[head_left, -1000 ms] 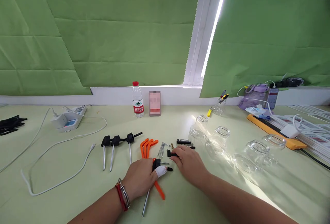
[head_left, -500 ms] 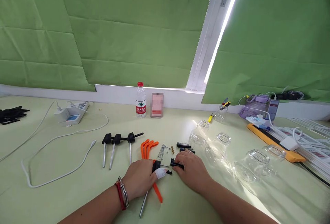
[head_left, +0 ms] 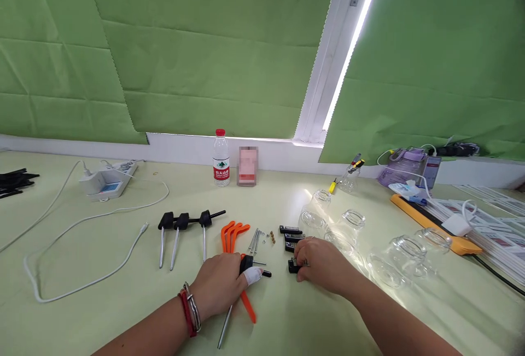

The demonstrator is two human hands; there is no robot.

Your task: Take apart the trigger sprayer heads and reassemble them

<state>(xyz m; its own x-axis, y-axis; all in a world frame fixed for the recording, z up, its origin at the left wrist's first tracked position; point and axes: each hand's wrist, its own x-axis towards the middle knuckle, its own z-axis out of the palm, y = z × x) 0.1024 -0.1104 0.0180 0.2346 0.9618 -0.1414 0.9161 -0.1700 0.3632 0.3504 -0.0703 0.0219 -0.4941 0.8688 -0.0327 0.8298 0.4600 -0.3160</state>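
Note:
My left hand (head_left: 219,285), a white wrap on its thumb, is closed round a black-headed part with a metal rod (head_left: 224,327); an orange handle (head_left: 248,308) sticks out below the fingers. My right hand (head_left: 322,266) has its fingers closed on a black spring piece (head_left: 293,266) at the table surface, partly hidden by the fingertips. Just beyond it lie several similar black spring pieces (head_left: 290,229). Between the hands and farther back are loose orange handles (head_left: 233,233), several screws (head_left: 254,240) and small brass-coloured parts (head_left: 272,237).
Left of my left hand lie black-headed metal rods (head_left: 181,221) and a white cable (head_left: 98,280). A water bottle (head_left: 221,160) and a phone-like pink object (head_left: 248,166) stand at the back. Several clear glass vessels (head_left: 353,227) and an orange-and-black bar (head_left: 435,226) are on the right.
My right hand has moved right and slightly nearer, with the black spring piece under its fingers. Another spring piece now shows in the row behind it. My left hand keeps its hold.

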